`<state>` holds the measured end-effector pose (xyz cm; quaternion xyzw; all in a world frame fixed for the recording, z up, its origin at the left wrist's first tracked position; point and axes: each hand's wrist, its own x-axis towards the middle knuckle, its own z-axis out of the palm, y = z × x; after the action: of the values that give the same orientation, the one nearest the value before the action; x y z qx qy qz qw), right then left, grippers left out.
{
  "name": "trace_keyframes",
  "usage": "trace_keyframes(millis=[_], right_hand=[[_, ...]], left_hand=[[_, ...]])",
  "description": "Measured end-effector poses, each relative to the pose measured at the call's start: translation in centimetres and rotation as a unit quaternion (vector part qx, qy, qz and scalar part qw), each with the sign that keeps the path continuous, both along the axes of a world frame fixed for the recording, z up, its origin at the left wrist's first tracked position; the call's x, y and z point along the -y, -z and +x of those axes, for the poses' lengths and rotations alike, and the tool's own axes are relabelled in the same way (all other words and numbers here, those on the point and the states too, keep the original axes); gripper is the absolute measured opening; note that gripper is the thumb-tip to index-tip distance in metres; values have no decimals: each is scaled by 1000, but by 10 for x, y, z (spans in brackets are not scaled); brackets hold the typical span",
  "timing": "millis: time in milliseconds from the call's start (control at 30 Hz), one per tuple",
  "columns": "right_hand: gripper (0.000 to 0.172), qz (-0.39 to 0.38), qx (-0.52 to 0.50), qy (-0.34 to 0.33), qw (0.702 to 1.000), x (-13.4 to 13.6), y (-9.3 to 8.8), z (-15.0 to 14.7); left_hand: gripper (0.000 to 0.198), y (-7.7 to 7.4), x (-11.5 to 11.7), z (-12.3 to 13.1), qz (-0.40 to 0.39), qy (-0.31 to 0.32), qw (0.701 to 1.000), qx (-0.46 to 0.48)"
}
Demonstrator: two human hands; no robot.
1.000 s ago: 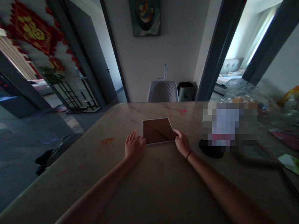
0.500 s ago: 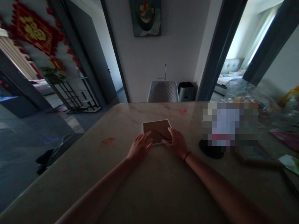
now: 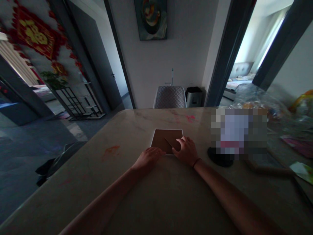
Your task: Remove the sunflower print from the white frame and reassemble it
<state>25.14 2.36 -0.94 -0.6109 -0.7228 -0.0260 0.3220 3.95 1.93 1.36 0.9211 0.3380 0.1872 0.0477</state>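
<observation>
A flat brown rectangle with a thin white rim [image 3: 160,138], like the back of a picture frame, lies on the table in front of me. A thin dark diagonal line or strip crosses its brown face. Against its near left corner rests my left hand [image 3: 149,158], fingers stretched out together along the near edge. My right hand [image 3: 187,150] is at the near right corner, with thumb and curved fingers apart over the brown face. The two hands cover both near corners.
A stained stone-look table [image 3: 137,127] spreads around the panel. To the right are a round black base [image 3: 221,158] under a blurred-out patch, clear plastic wrapping [image 3: 254,94] and a dark flat tray-like object [image 3: 269,164]. A grey quilted chair [image 3: 170,97] stands beyond the far edge.
The brown panel has turned clockwise, its far edge now nearly level, and has shifted slightly right. My left hand has moved along its near edge to the right; my right hand has moved little.
</observation>
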Motion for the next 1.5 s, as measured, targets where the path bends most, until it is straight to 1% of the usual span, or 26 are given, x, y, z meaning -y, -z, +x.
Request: trace_keyframes(millis=[100, 200, 300, 433, 533, 633, 767, 867, 967, 1033, 1100, 1133, 1200, 1267, 1300, 1333, 1400, 1500], right_hand=[[41, 9, -19, -2, 1000, 0, 1, -1], [41, 12, -37, -15, 999, -1, 3, -1], [43, 4, -41, -28, 999, -1, 3, 0], [35, -3, -25, -36, 999, 1, 0, -1], [32, 3, -8, -32, 999, 1, 0, -2], [28, 24, -2, -37, 999, 0, 2, -2], [23, 39, -12, -39, 998, -2, 3, -1], [22, 40, -18, -42, 998, -2, 3, -2], [24, 43, -27, -45, 998, -1, 3, -2], [24, 38, -22, -48, 998, -1, 2, -2], [24, 28, -8, -51, 998, 1, 2, -3], [25, 22, 1, -53, 998, 1, 2, -3], [28, 18, 15, -54, 998, 2, 2, -4], [33, 21, 21, -44, 999, 2, 4, -5], [36, 22, 20, -31, 999, 1, 5, -5], [40, 20, 15, -16, 1000, 1, 7, -5], [46, 5, -5, 7, 1000, -2, 12, -4], [46, -17, -38, -11, 999, -7, 19, -2]], left_hand=[[31, 0, 0, 1, 27, -9, 999, -30], [29, 1, -2, 1, 44, -17, 998, -48], [26, 5, -5, 0, 35, -22, 999, -12], [25, 14, -9, -1, -2, -24, 999, 45], [26, 18, -12, -2, -19, -10, 997, 68], [26, 17, -13, -2, -17, -5, 998, 60], [26, 13, -13, -3, 11, 0, 999, 35], [27, 12, -13, -3, 26, 14, 999, 30], [25, 13, -11, -2, 28, 9, 999, 41], [22, 13, -10, -2, 21, -10, 998, 61], [21, 12, -11, -3, 9, -52, 994, 98], [21, 11, -12, -4, 3, -87, 988, 124], [24, 11, -16, -7, -14, -187, 967, 173], [26, 11, -20, -12, -37, -286, 938, 191], [27, 12, -23, -14, -50, -316, 930, 180], [28, 13, -25, -16, -53, -327, 929, 165], [28, 16, -28, -18, -52, -325, 935, 136], [26, 17, -28, -18, -66, -295, 944, 129]])
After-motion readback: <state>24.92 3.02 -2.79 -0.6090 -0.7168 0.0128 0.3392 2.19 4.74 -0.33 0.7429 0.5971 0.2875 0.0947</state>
